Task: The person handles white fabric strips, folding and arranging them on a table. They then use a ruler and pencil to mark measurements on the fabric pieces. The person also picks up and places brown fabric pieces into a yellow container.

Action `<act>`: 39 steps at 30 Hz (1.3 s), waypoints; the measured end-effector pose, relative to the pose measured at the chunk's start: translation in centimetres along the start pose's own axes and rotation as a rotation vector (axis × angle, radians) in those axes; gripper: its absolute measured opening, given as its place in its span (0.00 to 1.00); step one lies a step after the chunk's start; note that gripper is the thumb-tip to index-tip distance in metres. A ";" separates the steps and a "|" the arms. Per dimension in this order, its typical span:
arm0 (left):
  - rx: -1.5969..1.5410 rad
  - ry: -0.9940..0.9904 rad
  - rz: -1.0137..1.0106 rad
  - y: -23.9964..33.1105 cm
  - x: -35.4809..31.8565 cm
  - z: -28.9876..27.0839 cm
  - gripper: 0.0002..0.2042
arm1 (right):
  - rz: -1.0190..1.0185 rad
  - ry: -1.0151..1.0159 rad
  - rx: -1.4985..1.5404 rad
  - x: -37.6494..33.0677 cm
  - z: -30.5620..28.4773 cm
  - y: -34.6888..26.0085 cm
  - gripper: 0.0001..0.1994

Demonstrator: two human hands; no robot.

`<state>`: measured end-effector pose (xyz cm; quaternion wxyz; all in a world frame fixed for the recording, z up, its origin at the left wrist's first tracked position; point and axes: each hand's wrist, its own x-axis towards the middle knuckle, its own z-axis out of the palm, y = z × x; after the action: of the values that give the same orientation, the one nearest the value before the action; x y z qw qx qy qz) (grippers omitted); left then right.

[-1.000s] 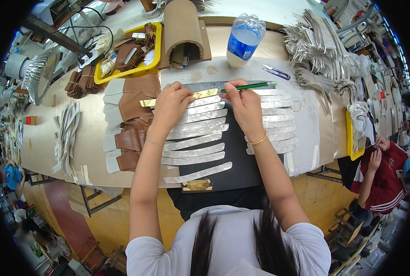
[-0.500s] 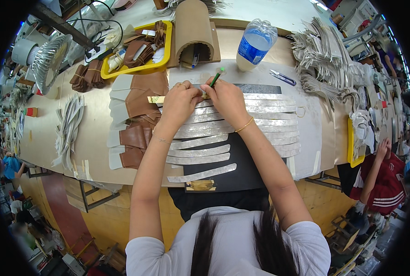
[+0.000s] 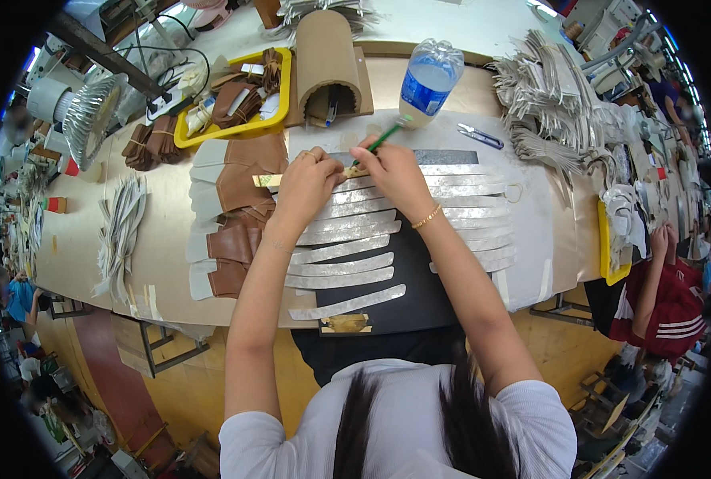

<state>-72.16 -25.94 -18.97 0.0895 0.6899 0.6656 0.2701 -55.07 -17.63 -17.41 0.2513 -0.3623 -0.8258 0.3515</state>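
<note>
My right hand point(image 3: 395, 177) is closed round a slim green pen point(image 3: 383, 139), which leans up and to the right, its lower end close to a narrow gold-coloured strip point(image 3: 266, 181). On that strip lie the bent, closed fingers of my left hand point(image 3: 311, 182), hiding its middle part. Both hands are almost touching, over the far end of the rows. Below them, silvery-grey strips point(image 3: 347, 233) lie spread in rows on a black board point(image 3: 419, 291). One strip point(image 3: 359, 302) sits apart near the front edge.
Brown leather pieces point(image 3: 247, 172) overlap left of the strips. A yellow tray point(image 3: 286, 88), a brown half-tube point(image 3: 323, 48) and a water bottle point(image 3: 431, 80) stand behind. Thread snips point(image 3: 481, 136) lie beside stacked pale strips point(image 3: 543, 92). A co-worker in red point(image 3: 667, 307) sits at right.
The pen leans further right and more of its length shows above my right hand. Both hands stay close together over the gold-coloured strip.
</note>
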 end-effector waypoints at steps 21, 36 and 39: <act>-1.282 0.226 -0.210 18.1 -13.8 -0.9 0.15 | 0.056 -0.049 0.500 -20.2 -5.6 -7.5 0.28; -0.096 0.068 -0.258 12.3 -18.2 0.1 0.12 | 0.193 0.437 0.352 -23.5 -12.1 -2.8 0.10; -0.038 0.017 -0.270 12.6 -18.4 0.0 0.08 | 0.172 0.451 0.320 -23.4 -11.2 -2.7 0.10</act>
<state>-60.57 -44.96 -17.52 0.1323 0.5899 0.7480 0.2738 -34.45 -32.61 -12.09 0.4517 -0.4559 -0.6494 0.4078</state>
